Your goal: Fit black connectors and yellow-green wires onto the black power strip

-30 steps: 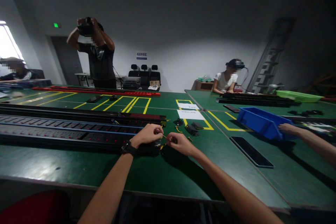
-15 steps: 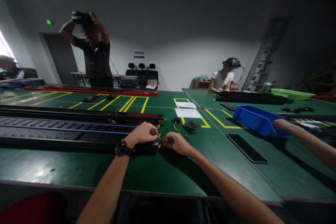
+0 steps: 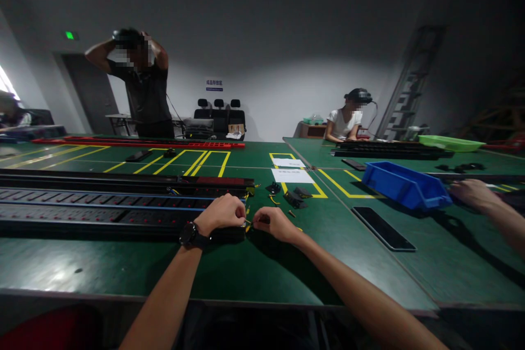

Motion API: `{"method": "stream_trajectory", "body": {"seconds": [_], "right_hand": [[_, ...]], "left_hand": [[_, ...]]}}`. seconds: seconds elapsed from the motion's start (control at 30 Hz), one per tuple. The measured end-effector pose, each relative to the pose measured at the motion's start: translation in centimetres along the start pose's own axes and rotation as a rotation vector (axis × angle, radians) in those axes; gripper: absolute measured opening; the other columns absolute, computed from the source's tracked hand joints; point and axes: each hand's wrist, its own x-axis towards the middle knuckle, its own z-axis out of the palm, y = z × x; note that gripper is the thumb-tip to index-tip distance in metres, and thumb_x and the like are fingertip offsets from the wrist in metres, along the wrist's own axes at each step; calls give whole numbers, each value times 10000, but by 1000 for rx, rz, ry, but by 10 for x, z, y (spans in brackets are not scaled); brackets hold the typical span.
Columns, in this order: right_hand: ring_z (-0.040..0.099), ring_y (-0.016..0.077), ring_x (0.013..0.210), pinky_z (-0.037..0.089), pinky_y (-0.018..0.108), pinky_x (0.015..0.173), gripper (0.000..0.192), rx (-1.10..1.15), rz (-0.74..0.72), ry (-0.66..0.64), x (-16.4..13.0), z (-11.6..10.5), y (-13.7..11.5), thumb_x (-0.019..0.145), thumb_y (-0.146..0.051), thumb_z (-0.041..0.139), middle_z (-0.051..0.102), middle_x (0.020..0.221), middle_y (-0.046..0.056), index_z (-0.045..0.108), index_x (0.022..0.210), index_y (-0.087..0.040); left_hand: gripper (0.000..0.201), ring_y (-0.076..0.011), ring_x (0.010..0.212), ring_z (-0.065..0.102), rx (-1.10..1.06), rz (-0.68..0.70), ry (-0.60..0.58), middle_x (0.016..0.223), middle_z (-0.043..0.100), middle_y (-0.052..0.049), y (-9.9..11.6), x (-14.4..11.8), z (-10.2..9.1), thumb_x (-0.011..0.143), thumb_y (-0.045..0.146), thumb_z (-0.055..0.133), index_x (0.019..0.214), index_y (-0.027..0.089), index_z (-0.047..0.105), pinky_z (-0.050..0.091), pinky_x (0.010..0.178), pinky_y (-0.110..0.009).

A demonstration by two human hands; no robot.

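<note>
My left hand (image 3: 222, 211), wearing a black watch on the wrist, rests at the right end of a long black housing (image 3: 102, 212) with rows of red marks and a blue strip. Its fingers are pinched, and whatever is between them is hidden. Just right of that end, my right hand (image 3: 274, 222) is closed in a pinch at a short yellow wire (image 3: 248, 227). The wire's far end seems to meet the housing, though it is too small to tell. More yellow wire ends stick out behind my left fingers.
Small black parts (image 3: 296, 198) and white papers (image 3: 292, 175) lie beyond my hands. A blue bin (image 3: 404, 186) and a dark phone (image 3: 383, 228) are at right, near another person's hand (image 3: 471, 194). Red rails (image 3: 151, 143) lie farther back. Two people are across the table.
My hands stay nearly in place at the housing's end. The other person's hand at right has left the blue bin and moved right. The standing person's arms have shifted slightly at the headset.
</note>
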Motion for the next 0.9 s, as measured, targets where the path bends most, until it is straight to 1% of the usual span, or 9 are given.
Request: {"method": "stream_trajectory", "body": {"seconds": [0.13, 0.27, 0.4, 0.53, 0.67, 0.8, 0.9], "right_hand": [[640, 171, 695, 487, 273, 661, 90, -8, -12, 0, 0, 0, -1, 818, -264, 699, 744, 807, 35, 749, 842, -194], [643, 174, 700, 488, 276, 664, 82, -24, -15, 12, 0, 0, -1, 821, -248, 697, 742, 807, 36, 759, 834, -196], [653, 183, 727, 496, 283, 682, 76, -61, -29, 33, 0, 0, -1, 823, -238, 707, 746, 828, 41, 773, 829, -201], [651, 179, 719, 489, 279, 683, 93, -94, -54, 16, 0, -1, -3, 836, -205, 681, 748, 832, 40, 774, 828, -202], [652, 177, 722, 475, 270, 679, 115, -125, -72, 11, 0, -3, -1, 826, -167, 662, 748, 834, 32, 771, 825, -206], [652, 177, 715, 469, 269, 676, 129, -117, -63, 17, -1, -2, 3, 811, -139, 649, 744, 807, 28, 762, 823, -200], [640, 175, 697, 460, 265, 649, 153, -114, -46, 4, -2, -2, 4, 785, -116, 635, 738, 796, 28, 756, 832, -196]], "left_hand": [[154, -163, 644, 669, -3, -2, -15, 722, 769, -42, 3, -1, 0, 729, 247, 671, 755, 222, 820, 419, 586, -236], [173, -166, 657, 678, -41, 0, -36, 739, 778, -41, 2, 0, -1, 734, 230, 661, 779, 224, 828, 431, 604, -236], [184, -170, 677, 687, -42, 3, -23, 757, 785, -38, 3, 1, 0, 735, 220, 658, 793, 231, 832, 432, 616, -231], [185, -171, 702, 697, -65, 28, -28, 759, 786, -30, 8, 3, 3, 740, 220, 655, 810, 239, 825, 432, 625, -224], [189, -171, 677, 679, -90, 45, -21, 744, 771, -31, 13, 5, 9, 754, 203, 629, 829, 229, 801, 417, 610, -235], [176, -179, 673, 666, -94, -1, -11, 766, 764, -40, 14, 7, 14, 774, 254, 645, 890, 215, 771, 420, 615, -243], [145, -179, 679, 665, -71, -7, -4, 754, 754, -37, 15, 7, 16, 791, 297, 656, 859, 216, 755, 396, 597, -238]]}}
